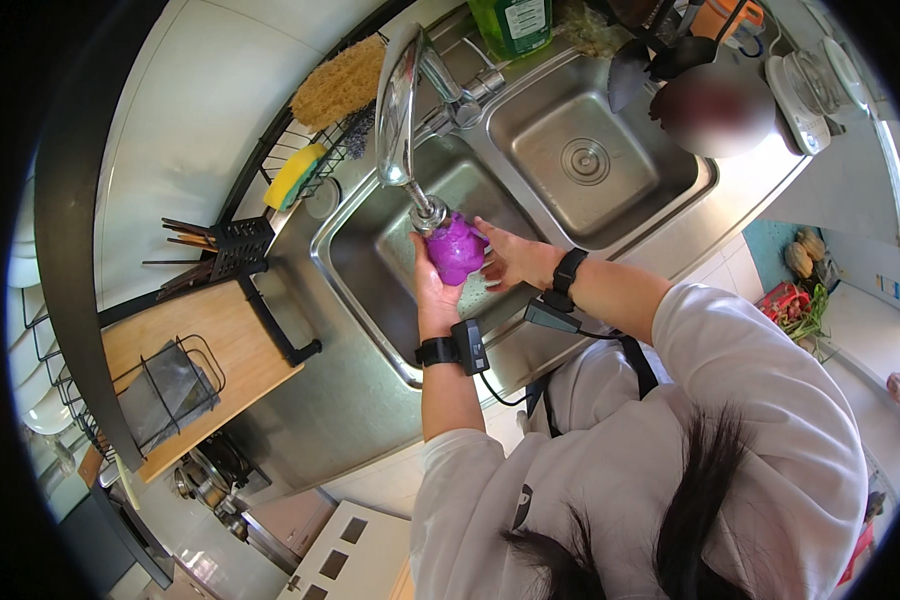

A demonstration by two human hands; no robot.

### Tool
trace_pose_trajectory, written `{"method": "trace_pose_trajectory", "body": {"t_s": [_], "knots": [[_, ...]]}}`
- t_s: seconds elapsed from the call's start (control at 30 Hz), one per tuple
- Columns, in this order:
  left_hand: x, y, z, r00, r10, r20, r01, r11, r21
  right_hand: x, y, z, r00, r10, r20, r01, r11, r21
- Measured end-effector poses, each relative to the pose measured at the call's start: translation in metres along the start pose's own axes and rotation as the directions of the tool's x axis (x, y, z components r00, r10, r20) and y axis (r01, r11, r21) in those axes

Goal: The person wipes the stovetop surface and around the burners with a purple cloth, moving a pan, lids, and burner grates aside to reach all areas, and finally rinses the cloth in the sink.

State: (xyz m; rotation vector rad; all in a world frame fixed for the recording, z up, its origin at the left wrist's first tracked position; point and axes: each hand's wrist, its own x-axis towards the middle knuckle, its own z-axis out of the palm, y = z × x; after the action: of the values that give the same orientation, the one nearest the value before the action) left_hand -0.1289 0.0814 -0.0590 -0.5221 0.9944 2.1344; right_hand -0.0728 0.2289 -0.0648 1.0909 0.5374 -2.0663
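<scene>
Under the chrome faucet (399,120), my left hand (436,294) holds a bright purple, lumpy object (456,251) from below and the left side. Its surface looks shiny and wet; exactly what it is cannot be made out. The faucet's spout end (429,214) sits right above the object and partly covers its top. On the object's right side is my right hand (508,259), with thumb and fingers apart; whether its fingertips touch the object is hard to see. Both hands are over the left steel sink basin (367,289), and a dark band circles each wrist.
A second basin (592,217) with a drain lies to the right. Behind the faucet are a loofah (337,82), a yellow-green sponge (294,178) and a green bottle (511,34). A wooden board (244,322) lies left; a kitchen scale (799,112) stands right.
</scene>
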Motion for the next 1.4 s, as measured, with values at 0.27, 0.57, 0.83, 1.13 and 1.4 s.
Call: {"method": "trace_pose_trajectory", "body": {"t_s": [0.27,0.57,0.83,1.13,1.4], "knots": [[-0.01,-0.003,0.013,0.971,0.218,-0.099,-0.158,0.894,0.42,0.027,-0.013,0.008,0.832,-0.536,0.141,0.535,0.844,0.048],[0.01,-0.018,0.022,0.691,0.721,0.04,-0.206,0.144,0.968,0.012,0.013,0.029,0.923,-0.378,0.07,0.342,0.89,0.301],[0.001,-0.033,0.022,0.678,0.667,0.308,-0.365,-0.057,0.929,0.019,-0.014,0.027,0.935,-0.325,0.143,0.262,0.903,0.34],[-0.036,-0.016,0.061,0.88,0.357,-0.313,-0.137,0.822,0.552,0.0,-0.02,0.017,0.989,-0.147,0.013,0.138,0.949,0.283],[-0.001,-0.011,0.025,0.66,0.751,0.033,-0.318,0.239,0.917,0.004,-0.004,0.041,0.913,-0.4,0.081,0.362,0.886,0.289]]}}
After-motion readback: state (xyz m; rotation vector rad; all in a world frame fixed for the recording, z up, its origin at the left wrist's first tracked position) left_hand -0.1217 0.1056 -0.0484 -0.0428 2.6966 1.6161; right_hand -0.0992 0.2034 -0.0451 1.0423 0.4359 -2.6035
